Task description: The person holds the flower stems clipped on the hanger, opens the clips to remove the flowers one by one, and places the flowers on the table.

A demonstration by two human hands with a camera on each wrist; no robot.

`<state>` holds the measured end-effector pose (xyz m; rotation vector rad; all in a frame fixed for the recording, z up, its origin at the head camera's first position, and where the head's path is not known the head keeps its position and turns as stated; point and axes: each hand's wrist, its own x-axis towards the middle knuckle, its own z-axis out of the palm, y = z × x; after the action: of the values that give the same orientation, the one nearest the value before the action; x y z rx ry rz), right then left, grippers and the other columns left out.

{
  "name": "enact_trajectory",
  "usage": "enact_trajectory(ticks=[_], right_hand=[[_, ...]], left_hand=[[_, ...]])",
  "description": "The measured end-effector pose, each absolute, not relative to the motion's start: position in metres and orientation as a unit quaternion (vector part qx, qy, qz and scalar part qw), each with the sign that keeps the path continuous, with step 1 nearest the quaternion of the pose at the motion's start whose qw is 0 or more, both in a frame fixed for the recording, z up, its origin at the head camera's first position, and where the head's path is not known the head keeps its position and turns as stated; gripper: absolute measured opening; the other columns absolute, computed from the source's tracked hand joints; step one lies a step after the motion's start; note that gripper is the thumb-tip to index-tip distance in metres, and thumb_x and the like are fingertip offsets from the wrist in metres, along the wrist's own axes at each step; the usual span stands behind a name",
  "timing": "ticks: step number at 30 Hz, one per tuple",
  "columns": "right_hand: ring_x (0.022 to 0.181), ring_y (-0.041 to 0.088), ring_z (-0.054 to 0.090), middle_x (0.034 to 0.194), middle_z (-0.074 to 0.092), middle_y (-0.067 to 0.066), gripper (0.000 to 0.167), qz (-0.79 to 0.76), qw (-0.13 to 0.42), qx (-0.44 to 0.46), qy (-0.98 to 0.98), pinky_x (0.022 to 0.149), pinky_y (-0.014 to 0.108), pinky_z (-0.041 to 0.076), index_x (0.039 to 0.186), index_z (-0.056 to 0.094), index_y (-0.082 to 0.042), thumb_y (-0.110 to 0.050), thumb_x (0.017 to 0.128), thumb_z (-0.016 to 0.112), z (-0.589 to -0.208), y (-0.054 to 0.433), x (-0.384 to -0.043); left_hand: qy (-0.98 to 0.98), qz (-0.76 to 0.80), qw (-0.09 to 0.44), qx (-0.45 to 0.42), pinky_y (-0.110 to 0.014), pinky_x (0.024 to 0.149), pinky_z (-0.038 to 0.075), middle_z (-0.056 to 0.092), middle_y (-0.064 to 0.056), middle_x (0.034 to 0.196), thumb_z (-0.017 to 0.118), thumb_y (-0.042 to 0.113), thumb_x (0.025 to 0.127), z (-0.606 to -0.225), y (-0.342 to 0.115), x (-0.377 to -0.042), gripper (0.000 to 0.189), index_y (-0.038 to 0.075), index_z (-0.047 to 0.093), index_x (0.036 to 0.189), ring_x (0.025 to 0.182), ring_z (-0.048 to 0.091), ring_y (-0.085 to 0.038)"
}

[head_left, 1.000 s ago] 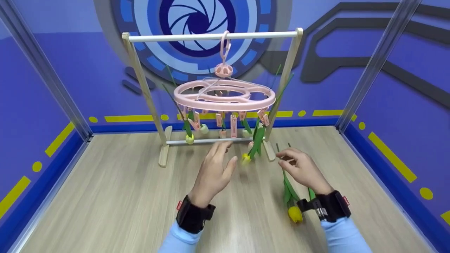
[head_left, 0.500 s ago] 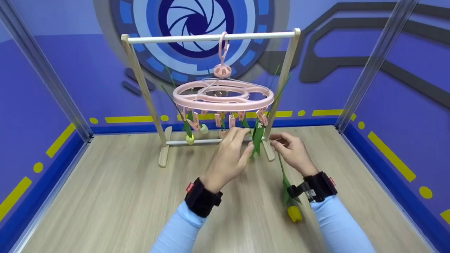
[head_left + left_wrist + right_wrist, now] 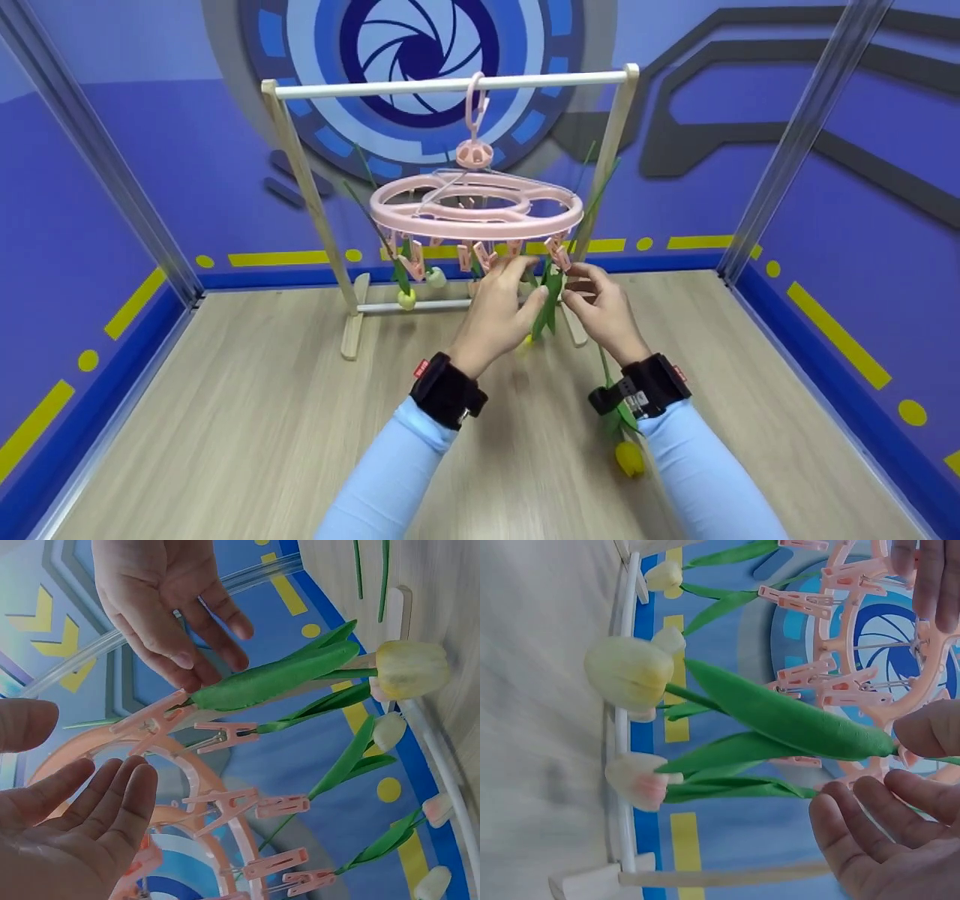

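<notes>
A pink round hanger (image 3: 476, 226) with dangling clothespins holds several artificial tulips head down. At its right side hangs a yellow tulip (image 3: 630, 673) with long green leaves, beneath a pink clothespin (image 3: 560, 256). My right hand (image 3: 609, 315) is beside this clothespin and the leaf base, thumb and fingers apart; whether they touch it is unclear. Left of the same tulip, my left hand (image 3: 499, 315) is raised near the front clothespins, its fingers extended with nothing held. A pink-white tulip (image 3: 639, 781) hangs close by.
The hanger hooks onto the white top bar (image 3: 360, 88) of a wooden stand (image 3: 300, 165). Another yellow tulip (image 3: 630, 458) lies on the table, partly behind the right wrist strap. A pale yellow tulip (image 3: 406, 299) hangs at the hanger's left. Blue patterned walls surround the table.
Both hands have moved in toward the hanging yellow tulip at the right, the right hand going left and up, the left hand going right and up. A front clothespin has swung to a tilt.
</notes>
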<state>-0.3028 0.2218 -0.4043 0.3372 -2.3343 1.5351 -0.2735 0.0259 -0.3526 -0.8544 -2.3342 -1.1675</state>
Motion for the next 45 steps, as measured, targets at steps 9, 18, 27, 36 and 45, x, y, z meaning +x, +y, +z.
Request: enact_trajectory(ticks=[9, 18, 27, 36, 45], right_hand=[[0.128, 0.040, 0.058, 0.139, 0.058, 0.027, 0.044, 0.630, 0.115, 0.111, -0.760, 0.087, 0.022, 0.053, 0.140, 0.053, 0.009, 0.005, 0.097, 0.057, -0.406, 0.211, -0.312], [0.125, 0.030, 0.060, 0.131, 0.065, 0.019, 0.036, 0.629, 0.077, 0.136, -0.761, 0.092, 0.025, 0.053, 0.130, 0.060, 0.004, 0.005, 0.095, 0.059, -0.407, 0.204, -0.310], [0.109, 0.020, 0.064, 0.121, 0.070, 0.014, 0.040, 0.613, 0.042, 0.158, -0.773, 0.092, 0.028, 0.053, 0.134, 0.062, 0.002, 0.000, 0.095, 0.066, -0.407, 0.203, -0.305], [0.097, 0.012, 0.065, 0.113, 0.072, 0.009, 0.034, 0.614, 0.027, 0.186, -0.767, 0.087, 0.023, 0.054, 0.127, 0.065, 0.009, -0.003, 0.096, 0.068, -0.409, 0.208, -0.304], [0.096, 0.012, 0.065, 0.112, 0.071, 0.010, 0.032, 0.611, 0.021, 0.202, -0.765, 0.085, 0.025, 0.054, 0.124, 0.067, 0.009, -0.007, 0.097, 0.070, -0.411, 0.211, -0.302]], left_hand=[[-0.814, -0.473, 0.203, -0.269, -0.044, 0.101, 0.046, 0.065, -0.015, 0.129, 0.067, 0.008, 0.097, -0.353, 0.036, -0.291, 0.039, 0.000, 0.062, 0.135, 0.113, 0.062, -0.030], [-0.798, -0.533, 0.150, -0.238, -0.043, 0.095, 0.055, 0.067, -0.015, 0.122, 0.066, 0.012, 0.101, -0.352, 0.039, -0.297, 0.050, 0.007, 0.051, 0.148, 0.111, 0.068, -0.029], [-0.790, -0.545, 0.132, -0.246, -0.039, 0.089, 0.055, 0.066, -0.012, 0.105, 0.065, 0.009, 0.101, -0.349, 0.038, -0.297, 0.026, 0.002, 0.062, 0.126, 0.103, 0.065, -0.026], [-0.791, -0.541, 0.145, -0.246, -0.031, 0.081, 0.052, 0.068, -0.012, 0.101, 0.064, 0.006, 0.101, -0.348, 0.035, -0.295, 0.015, 0.001, 0.065, 0.115, 0.096, 0.067, -0.024], [-0.789, -0.545, 0.144, -0.246, -0.030, 0.080, 0.052, 0.070, -0.013, 0.102, 0.065, 0.008, 0.101, -0.350, 0.031, -0.294, 0.016, -0.001, 0.066, 0.115, 0.093, 0.066, -0.022]])
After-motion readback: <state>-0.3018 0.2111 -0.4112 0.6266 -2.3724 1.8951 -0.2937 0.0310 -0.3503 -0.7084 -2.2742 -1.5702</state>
